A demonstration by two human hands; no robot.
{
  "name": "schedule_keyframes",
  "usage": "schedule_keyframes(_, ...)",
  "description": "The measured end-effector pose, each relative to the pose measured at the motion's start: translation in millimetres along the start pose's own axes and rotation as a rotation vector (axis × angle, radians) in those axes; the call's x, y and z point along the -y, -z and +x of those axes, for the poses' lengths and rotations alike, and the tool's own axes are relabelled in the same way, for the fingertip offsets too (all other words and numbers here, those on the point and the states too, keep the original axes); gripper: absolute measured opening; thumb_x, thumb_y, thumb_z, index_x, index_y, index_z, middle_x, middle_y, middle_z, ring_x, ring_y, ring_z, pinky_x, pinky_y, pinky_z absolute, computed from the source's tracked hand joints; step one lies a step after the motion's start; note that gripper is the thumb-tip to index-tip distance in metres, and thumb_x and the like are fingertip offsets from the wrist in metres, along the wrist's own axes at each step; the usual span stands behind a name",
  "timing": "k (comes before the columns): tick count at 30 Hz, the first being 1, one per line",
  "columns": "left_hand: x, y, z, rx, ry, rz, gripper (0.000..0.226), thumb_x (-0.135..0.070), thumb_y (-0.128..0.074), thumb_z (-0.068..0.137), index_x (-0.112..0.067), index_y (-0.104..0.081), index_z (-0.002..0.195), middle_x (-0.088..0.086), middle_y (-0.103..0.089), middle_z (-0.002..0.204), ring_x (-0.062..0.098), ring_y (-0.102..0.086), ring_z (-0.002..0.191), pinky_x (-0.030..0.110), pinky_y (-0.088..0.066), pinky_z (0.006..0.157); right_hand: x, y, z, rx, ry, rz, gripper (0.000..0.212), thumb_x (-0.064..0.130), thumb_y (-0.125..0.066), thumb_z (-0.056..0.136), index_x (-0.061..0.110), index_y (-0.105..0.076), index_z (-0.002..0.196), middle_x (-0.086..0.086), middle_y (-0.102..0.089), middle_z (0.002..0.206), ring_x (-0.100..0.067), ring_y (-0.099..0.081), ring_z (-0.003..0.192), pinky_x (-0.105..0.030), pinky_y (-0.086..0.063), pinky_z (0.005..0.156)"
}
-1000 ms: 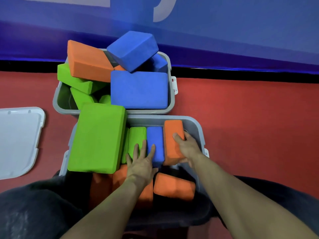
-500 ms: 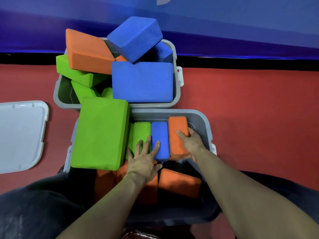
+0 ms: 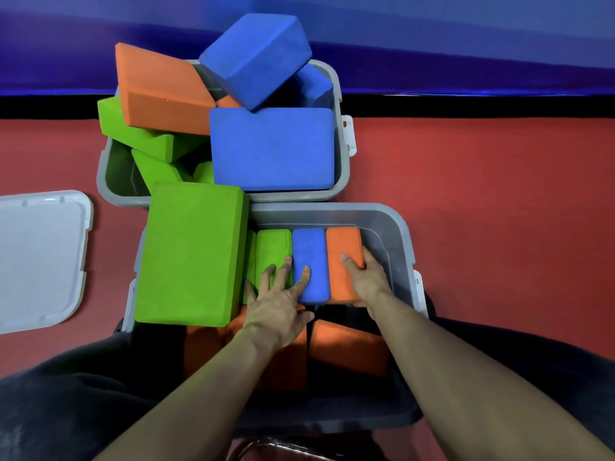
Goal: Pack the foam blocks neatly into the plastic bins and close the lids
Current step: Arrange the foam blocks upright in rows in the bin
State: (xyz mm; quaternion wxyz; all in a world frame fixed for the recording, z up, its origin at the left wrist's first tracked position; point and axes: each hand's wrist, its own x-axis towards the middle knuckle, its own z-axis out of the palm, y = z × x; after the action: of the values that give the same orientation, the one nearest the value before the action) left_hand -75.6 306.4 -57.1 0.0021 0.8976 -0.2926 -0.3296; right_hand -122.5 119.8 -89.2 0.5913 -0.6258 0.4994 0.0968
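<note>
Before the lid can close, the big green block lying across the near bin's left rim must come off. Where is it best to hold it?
Grip the big green block by its two long sides from above. It lies flat and tilted across the near bin, its top and left side clear; the upright green block crowds its right edge.

In the near bin, the left hand lies flat on upright green and blue blocks; the right hand grips the orange block.
</note>
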Motion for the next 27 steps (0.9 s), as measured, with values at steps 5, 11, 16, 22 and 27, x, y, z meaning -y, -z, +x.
schedule_keyframes(5,0,2,2,0.011,0.002,-0.022,0.085,-0.059,-0.055,0.094,-0.048,-0.001,0.158,-0.009,0.019,0.167,0.028,0.008,0.154,0.068,-0.009,0.120,0,1,0,0.013,-0.021,0.010,0.052,0.048,-0.064,0.095,0.041,-0.048,0.144,0.002,-0.066,0.125,-0.027,-0.068,0.104,-0.056,-0.059,0.085)
schedule_keyframes(11,7,5,-5,0.013,-0.023,-0.142,0.080,-0.056,-0.054,0.096,-0.041,-0.010,0.160,-0.010,0.014,0.169,0.022,0.008,0.156,0.062,-0.006,0.123,2,8,-18,-0.010,-0.111,-0.050,0.064,0.064,-0.070,0.083,0.020,-0.052,0.125,-0.004,-0.069,0.112,-0.035,-0.073,0.087,-0.040,-0.053,0.053)
schedule_keyframes(16,19,2,-17,-0.040,-0.003,-0.239,0.081,-0.055,-0.057,0.095,-0.033,-0.015,0.161,-0.001,-0.002,0.170,0.027,-0.008,0.155,0.049,-0.017,0.125,-18,27,-38,0.109,-0.084,-0.247,0.094,0.082,-0.079,0.050,0.007,-0.072,0.108,-0.008,-0.078,0.097,-0.024,-0.073,0.094,-0.041,-0.053,0.100)
schedule_keyframes(22,25,-2,-42,-0.051,-0.047,-0.204,0.086,-0.054,-0.062,0.093,-0.026,-0.017,0.161,0.008,-0.009,0.169,0.032,-0.016,0.153,0.038,-0.015,0.125,-18,42,-80,0.302,0.012,-0.707,0.046,0.063,-0.084,0.067,0.030,-0.068,0.095,0.009,-0.066,0.107,-0.015,-0.063,0.104,-0.027,-0.048,0.093)
schedule_keyframes(27,30,-17,-59,0.038,-0.058,-0.049,0.099,-0.059,-0.067,0.088,-0.028,-0.009,0.163,0.008,0.007,0.169,0.033,-0.005,0.155,0.041,-0.012,0.126,-36,32,-105,0.367,0.086,-0.824,0.088,0.051,-0.086,0.073,0.022,-0.046,0.146,0.011,-0.054,0.140,-0.014,-0.054,0.126,-0.024,-0.037,0.108)
